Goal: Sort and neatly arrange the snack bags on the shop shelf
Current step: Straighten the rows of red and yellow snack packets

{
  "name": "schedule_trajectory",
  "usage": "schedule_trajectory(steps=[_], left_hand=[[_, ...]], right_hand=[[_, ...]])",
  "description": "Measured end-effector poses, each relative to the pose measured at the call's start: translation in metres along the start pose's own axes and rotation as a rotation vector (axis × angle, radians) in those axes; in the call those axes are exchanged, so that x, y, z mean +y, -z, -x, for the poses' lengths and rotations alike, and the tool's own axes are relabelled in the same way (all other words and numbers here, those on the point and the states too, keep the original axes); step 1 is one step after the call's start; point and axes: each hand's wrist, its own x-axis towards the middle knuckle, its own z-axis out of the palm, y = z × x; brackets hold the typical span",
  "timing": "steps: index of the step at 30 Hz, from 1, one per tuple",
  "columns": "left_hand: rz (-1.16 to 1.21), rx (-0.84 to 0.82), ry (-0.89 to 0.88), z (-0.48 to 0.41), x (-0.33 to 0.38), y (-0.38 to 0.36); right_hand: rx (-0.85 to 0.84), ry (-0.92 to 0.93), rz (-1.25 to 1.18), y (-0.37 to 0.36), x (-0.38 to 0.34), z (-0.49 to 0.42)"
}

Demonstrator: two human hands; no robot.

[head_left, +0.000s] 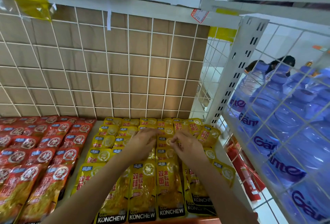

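**A:** From the head camera, what can we not make out?

**B:** Our forearms cover the middle of the yellow bags point(170, 184), so we cannot count them all. The red bags point(53, 152) at 8 o'clock run off the left edge. Both hands are blurred.

**A:** What can we count?

**B:** We see five columns of yellow bags at 6 o'clock, overlapping flat on the shelf point(82, 154). The leftmost column shows five bags. We see at least three columns of red. The water bottles point(285, 116) at 3 o'clock sit behind a wire side panel, too crowded to count. At 12 o'clock a wire grid point(129, 63) stands in front of cardboard point(116, 41).

**A:** And our hands?

**B:** Our left hand point(142, 142) lies nearly flat, its fingers only lightly bent, touching the yellow bags of the third column. Our right hand point(187, 146) is just beside it and apart from it. Its fingers are curled, with thumb and forefinger closed on the top edge of a yellow bag in the fourth column.
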Motion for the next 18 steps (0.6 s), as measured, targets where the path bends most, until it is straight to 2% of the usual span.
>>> schedule_trajectory(steps=[2, 5, 7, 18], left_hand=[[-0.013, -0.044, -0.051, -0.001, 0.004, 0.001], [-0.033, -0.079, -0.094, -0.002, 0.007, 0.0], [-0.039, -0.083, -0.098, -0.003, 0.006, -0.002], [-0.095, -0.111, -0.1, -0.004, 0.008, -0.005]], right_hand=[[-0.022, 0.021, 0.02, 0.006, -0.002, 0.006], [-0.2, 0.078, 0.098, 0.012, -0.006, 0.016], [-0.247, 0.083, 0.104, 0.014, -0.009, 0.02], [-0.253, 0.042, 0.09, 0.014, -0.015, 0.03]])
